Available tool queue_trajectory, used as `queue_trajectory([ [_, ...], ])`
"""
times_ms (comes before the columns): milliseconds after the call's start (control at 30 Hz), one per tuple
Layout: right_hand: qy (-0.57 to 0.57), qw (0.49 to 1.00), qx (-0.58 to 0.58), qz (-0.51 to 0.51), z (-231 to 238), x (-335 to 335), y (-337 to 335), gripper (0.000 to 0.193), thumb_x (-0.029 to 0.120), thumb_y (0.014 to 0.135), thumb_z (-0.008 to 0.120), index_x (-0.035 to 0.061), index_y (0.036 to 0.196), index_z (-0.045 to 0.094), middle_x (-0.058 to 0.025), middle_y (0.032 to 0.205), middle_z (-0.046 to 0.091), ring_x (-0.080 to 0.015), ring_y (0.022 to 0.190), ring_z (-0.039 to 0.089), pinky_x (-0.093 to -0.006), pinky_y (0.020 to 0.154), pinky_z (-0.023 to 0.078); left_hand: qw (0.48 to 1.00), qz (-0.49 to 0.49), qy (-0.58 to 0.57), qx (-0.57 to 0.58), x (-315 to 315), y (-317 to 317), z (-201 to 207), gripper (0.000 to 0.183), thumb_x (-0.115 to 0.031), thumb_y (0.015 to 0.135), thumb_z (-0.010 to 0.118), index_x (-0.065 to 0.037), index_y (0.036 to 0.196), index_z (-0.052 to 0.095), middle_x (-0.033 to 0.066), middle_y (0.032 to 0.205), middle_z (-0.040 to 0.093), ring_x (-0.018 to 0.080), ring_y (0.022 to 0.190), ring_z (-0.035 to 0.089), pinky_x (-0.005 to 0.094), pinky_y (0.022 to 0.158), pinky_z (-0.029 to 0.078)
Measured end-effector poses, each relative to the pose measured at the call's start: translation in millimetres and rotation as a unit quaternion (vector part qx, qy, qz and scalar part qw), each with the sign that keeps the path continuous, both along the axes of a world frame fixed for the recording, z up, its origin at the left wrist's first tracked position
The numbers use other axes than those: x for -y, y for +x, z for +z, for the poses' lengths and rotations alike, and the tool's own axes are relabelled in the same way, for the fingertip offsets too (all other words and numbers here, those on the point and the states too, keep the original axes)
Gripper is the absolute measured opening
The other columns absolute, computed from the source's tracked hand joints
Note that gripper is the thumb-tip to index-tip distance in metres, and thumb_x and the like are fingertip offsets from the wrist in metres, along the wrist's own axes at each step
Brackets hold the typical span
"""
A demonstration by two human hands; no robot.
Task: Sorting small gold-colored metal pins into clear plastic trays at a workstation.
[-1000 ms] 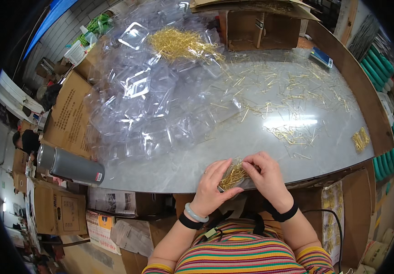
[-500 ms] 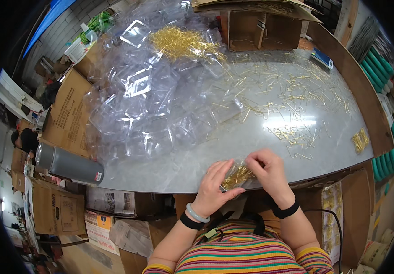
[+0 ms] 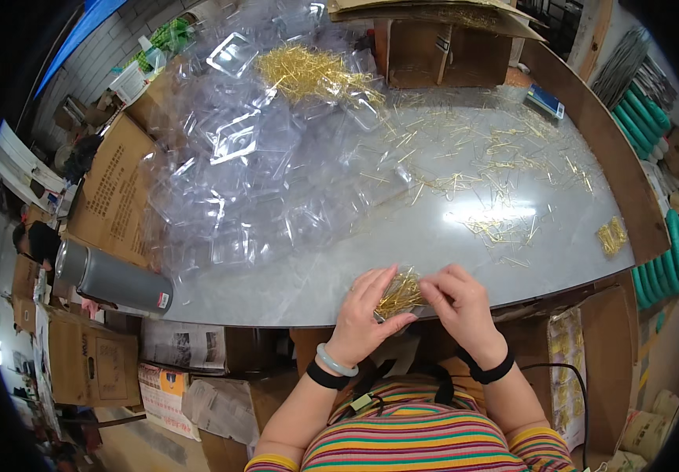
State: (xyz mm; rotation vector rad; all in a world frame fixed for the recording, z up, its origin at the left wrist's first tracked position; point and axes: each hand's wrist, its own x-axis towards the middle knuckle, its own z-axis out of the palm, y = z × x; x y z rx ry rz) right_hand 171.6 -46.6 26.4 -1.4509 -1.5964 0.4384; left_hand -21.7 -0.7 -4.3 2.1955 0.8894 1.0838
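At the table's front edge, my left hand [image 3: 361, 315] is closed around a small clear plastic box. A heap of thin gold wire hooks [image 3: 402, 295] sits in the box, between my two hands. My right hand [image 3: 459, 307] is at the right side of the heap, its fingers bent and pinched together against it. What those fingertips hold, if anything, is hidden. Most of the box is covered by the left hand and the hooks.
Many clear plastic boxes [image 3: 253, 197] are piled on the left, with a gold hook heap [image 3: 308, 72] on top. Loose hooks [image 3: 504, 228] are strewn across the right. A grey bottle [image 3: 123, 283] lies front left. A cardboard box [image 3: 414, 59] stands behind; a wooden border [image 3: 607, 141] edges the right.
The box of hooks has tilted, and more of the hooks show between my hands. My right fingers have lowered slightly to the heap's side. The whole view has shifted a little.
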Motion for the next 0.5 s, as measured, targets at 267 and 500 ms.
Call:
queue_trajectory([
  [267,-0.036,0.997,-0.022,-0.068,-14.1,-31.9,-7.8,0.012,0.015,0.086,0.071,0.0048,0.091,0.071,-0.0113,0.082,0.064,-0.0300,0.077,0.065,-0.0401,0.069,0.052,1.000,-0.016,0.005,0.004,-1.0,1.9,1.1,0.076,-0.027,0.074,0.089,0.000,0.136,0.056,0.0176,0.129,0.062,0.0353,0.120,0.058,0.0426,0.103,0.047],
  [500,-0.107,0.993,0.018,-0.051,-4.4,-36.7,1.9,0.011,0.015,0.084,0.070,0.0050,0.087,0.072,-0.0133,0.081,0.069,-0.0305,0.075,0.068,-0.0404,0.068,0.053,1.000,-0.021,0.001,0.003,-0.9,1.7,1.0,0.077,-0.027,0.073,0.089,-0.001,0.137,0.055,0.0183,0.129,0.062,0.0361,0.121,0.057,0.0433,0.103,0.047],
])
